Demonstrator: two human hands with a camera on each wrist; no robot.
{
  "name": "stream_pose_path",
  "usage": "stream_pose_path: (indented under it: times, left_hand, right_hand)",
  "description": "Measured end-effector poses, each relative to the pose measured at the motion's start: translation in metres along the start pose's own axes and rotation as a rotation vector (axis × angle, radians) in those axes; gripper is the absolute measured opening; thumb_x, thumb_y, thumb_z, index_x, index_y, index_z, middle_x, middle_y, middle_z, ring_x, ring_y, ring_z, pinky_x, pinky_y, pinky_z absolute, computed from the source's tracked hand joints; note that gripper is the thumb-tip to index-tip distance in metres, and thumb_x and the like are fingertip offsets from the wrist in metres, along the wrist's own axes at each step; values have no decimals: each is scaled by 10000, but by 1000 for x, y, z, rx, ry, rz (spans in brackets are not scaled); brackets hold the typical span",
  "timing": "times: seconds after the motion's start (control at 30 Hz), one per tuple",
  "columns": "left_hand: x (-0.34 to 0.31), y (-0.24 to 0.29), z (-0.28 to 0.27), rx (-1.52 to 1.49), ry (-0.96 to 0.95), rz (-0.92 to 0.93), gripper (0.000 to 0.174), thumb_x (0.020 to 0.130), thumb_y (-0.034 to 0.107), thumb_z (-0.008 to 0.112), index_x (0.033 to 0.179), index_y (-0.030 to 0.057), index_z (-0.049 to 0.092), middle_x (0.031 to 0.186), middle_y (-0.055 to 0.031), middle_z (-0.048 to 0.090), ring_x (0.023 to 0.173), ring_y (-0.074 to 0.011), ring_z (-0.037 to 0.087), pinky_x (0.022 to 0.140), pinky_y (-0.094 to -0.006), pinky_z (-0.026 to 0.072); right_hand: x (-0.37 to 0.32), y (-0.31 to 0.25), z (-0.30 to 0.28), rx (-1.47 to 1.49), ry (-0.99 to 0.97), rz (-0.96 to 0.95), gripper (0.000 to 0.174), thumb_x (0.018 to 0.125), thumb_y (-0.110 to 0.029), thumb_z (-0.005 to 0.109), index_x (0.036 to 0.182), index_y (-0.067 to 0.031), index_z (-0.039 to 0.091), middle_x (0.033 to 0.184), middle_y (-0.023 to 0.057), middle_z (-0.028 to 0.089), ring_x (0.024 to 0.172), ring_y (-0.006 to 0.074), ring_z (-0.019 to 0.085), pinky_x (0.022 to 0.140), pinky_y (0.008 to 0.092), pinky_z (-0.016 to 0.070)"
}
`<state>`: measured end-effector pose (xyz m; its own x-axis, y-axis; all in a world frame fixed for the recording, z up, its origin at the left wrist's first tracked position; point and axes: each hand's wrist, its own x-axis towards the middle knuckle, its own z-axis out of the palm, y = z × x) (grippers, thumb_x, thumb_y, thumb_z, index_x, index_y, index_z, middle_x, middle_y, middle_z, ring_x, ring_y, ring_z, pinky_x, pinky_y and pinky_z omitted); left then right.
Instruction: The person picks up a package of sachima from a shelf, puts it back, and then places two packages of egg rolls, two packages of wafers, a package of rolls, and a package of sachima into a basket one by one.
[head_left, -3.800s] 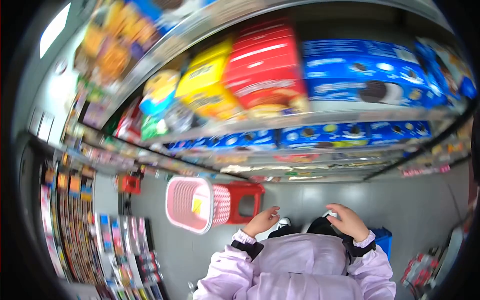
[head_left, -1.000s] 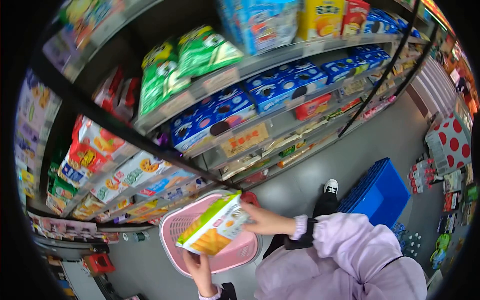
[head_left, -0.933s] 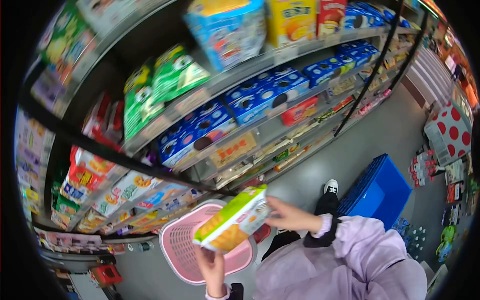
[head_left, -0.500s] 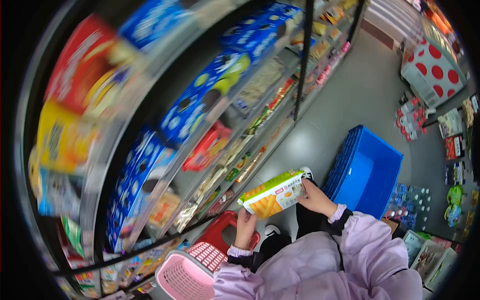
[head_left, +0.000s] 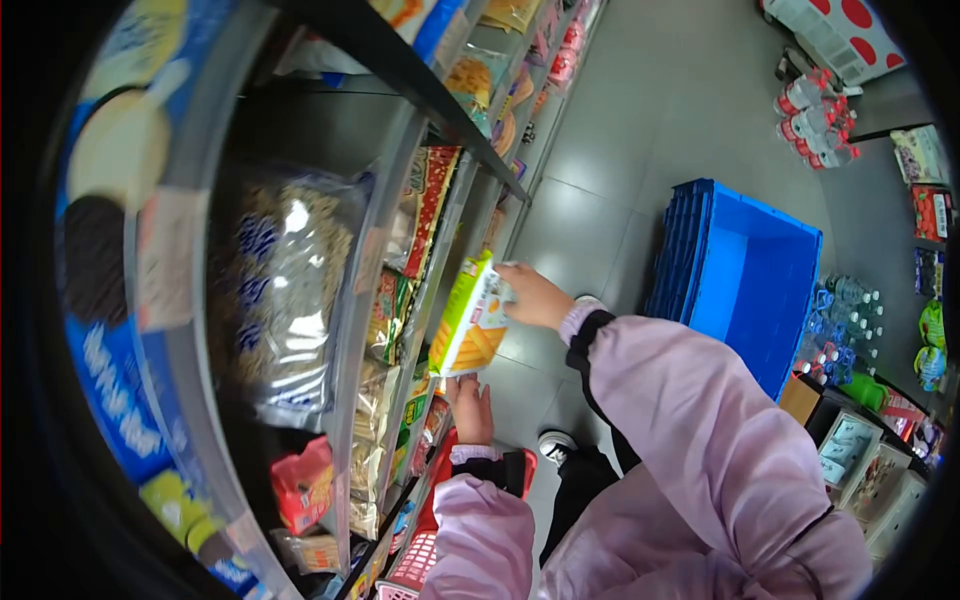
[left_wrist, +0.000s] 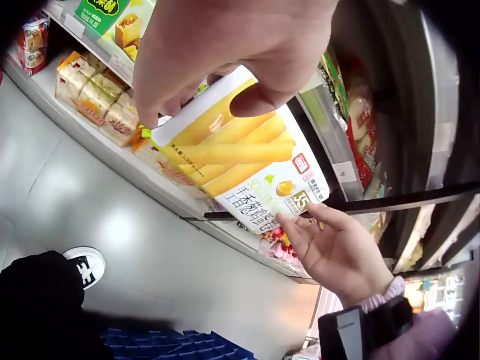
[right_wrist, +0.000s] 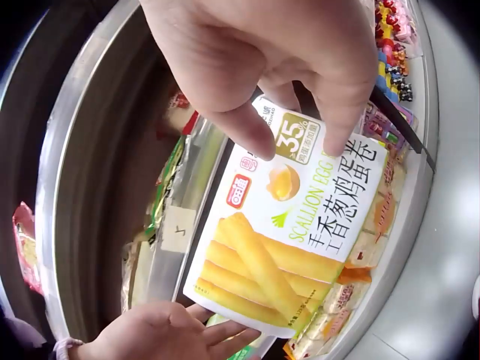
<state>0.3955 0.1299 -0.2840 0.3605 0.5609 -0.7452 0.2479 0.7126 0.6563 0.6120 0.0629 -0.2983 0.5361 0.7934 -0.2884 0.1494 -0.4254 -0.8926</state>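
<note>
Both hands hold a box of scallion egg rolls [head_left: 470, 325], white and green with yellow rolls on its front, tilted close beside the shelves. My right hand [head_left: 537, 297] pinches its upper end; in the right wrist view the thumb [right_wrist: 251, 139] presses the printed front near the "35%" mark. At the lower end is my left hand [head_left: 470, 410]. In the left wrist view its thumb [left_wrist: 255, 99] lies on the front, with the other fingers partly hidden by the box. The front faces both wrist cameras.
Snack shelves [head_left: 375, 250] run along the left, with bagged food [head_left: 295, 290] and a red packet [head_left: 303, 485]. A blue crate [head_left: 740, 290] stands on the floor at the right, near bottled drinks [head_left: 845, 320]. The pink basket [head_left: 415, 565] shows at the bottom edge.
Both hands were bare 3.8 s ago; later they held the box over the pink basket. Since then the view has swung right, and the box has come beside the shelves, tipped more steeply.
</note>
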Motion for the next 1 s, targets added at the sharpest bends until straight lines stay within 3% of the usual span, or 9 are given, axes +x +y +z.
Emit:
stream_pose_path:
  times: [0.13, 0.3, 0.4, 0.53, 0.63, 0.73, 0.83, 0.93, 1.0]
  left_hand:
    - [36, 5, 8, -47, 88, 51, 589, 756, 69, 449, 1310, 173, 277, 1367, -23, 303, 1264, -190, 249, 954, -421, 225]
    - [63, 15, 6, -122, 134, 157, 619, 752, 29, 486, 1313, 136, 248, 1329, -64, 301, 1226, -215, 338, 954, -392, 275]
    - [77, 20, 7, -137, 198, 129, 573, 758, 12, 471, 1285, 102, 266, 1310, -66, 308, 1220, -208, 351, 953, -396, 287]
    - [91, 17, 2, -172, 174, 166, 611, 705, -31, 411, 1265, 186, 297, 1329, -47, 309, 1185, -215, 368, 947, -384, 302]
    - [96, 14, -6, -207, 127, 225, 633, 695, -51, 395, 1272, 181, 276, 1322, -52, 313, 1197, -223, 357, 951, -373, 308]
    - [96, 5, -3, -208, 162, 238, 633, 728, -59, 412, 1312, 92, 220, 1345, -78, 270, 1245, -211, 312, 986, -367, 285]
    - [96, -1, 5, -286, 260, 217, 658, 727, -75, 395, 1329, 107, 203, 1383, -79, 218, 1265, -222, 279, 1003, -366, 265]
    - [95, -2, 3, -272, 237, 234, 673, 732, -63, 385, 1344, 123, 178, 1413, -84, 164, 1278, -233, 260, 1016, -370, 250]
    - [92, -1, 1, -250, 195, 291, 673, 732, -50, 382, 1346, 128, 170, 1410, -93, 167, 1283, -237, 250, 1019, -375, 246]
  right_hand:
    - [48, 6, 12, 43, 36, -49, 559, 664, -50, 588, 1196, -10, 423, 1116, 202, 475, 1032, 352, 488, 867, 374, 421]
    - [77, 11, 27, 61, 101, -184, 435, 666, -5, 561, 1089, 3, 460, 1059, 200, 459, 947, 370, 520, 786, 400, 445]
    - [92, 16, 31, 3, -44, -96, 451, 683, -16, 555, 1109, -3, 406, 1049, 192, 441, 966, 376, 482, 826, 405, 418]
    - [97, 17, 30, 19, -55, -104, 426, 683, -16, 555, 1081, 0, 404, 1033, 190, 429, 943, 383, 486, 800, 416, 421]
    - [90, 22, 28, 96, -51, -135, 444, 688, 4, 544, 1104, -4, 388, 1060, 188, 420, 945, 382, 486, 796, 411, 422]
    - [87, 31, 31, 128, -47, -160, 456, 697, 33, 526, 1125, -12, 375, 1092, 186, 409, 954, 377, 486, 796, 408, 422]
    - [82, 34, 37, 149, 100, -251, 475, 664, 70, 498, 1121, -20, 405, 1039, 188, 427, 904, 376, 511, 741, 420, 436]
    - [80, 25, 33, 188, -54, -97, 451, 712, 52, 515, 1134, -18, 373, 1116, 177, 402, 983, 372, 480, 798, 406, 415]
    - [80, 23, 33, 200, -49, -126, 450, 714, 55, 514, 1135, -16, 371, 1124, 174, 400, 989, 373, 476, 799, 402, 413]
